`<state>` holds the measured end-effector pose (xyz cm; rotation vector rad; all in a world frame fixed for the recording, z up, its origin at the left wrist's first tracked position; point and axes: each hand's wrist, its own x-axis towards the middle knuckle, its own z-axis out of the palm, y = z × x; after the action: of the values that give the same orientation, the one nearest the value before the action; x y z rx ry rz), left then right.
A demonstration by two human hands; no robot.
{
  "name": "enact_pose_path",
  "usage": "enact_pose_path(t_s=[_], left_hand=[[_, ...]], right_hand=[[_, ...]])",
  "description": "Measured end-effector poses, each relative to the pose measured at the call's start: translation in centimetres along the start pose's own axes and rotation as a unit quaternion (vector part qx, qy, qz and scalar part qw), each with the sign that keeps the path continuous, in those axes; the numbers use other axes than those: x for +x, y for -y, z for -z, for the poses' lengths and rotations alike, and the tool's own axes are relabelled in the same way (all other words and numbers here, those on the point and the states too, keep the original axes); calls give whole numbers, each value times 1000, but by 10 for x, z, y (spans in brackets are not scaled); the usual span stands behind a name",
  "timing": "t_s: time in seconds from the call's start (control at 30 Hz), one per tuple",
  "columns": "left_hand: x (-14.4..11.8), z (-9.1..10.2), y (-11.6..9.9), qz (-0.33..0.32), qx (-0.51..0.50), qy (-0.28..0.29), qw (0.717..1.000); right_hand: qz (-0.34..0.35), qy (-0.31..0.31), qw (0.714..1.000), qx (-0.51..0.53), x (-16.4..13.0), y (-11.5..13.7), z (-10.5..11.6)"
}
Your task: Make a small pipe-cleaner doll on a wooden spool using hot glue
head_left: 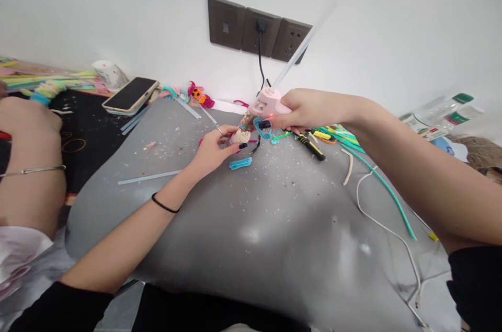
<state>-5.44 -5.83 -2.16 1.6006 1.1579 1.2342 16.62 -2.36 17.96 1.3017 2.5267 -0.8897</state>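
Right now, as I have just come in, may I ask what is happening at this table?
The person's right hand holds a pink glue gun, with a whitish stick standing out of its back. The gun's front end is close to a small cream piece in the left hand; I cannot tell whether they touch. A folded blue piece lies on the grey table.

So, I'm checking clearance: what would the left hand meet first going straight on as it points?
Probably the pink glue gun, up and right of the left hand, though depth is unclear.
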Motion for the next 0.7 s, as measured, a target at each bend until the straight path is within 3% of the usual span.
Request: enact_pose_path(t_s=[0.7], left_hand=[[0, -1, 0, 4, -16, 4, 1000]], right_hand=[[3, -14, 1000, -9, 1, -3, 1]])
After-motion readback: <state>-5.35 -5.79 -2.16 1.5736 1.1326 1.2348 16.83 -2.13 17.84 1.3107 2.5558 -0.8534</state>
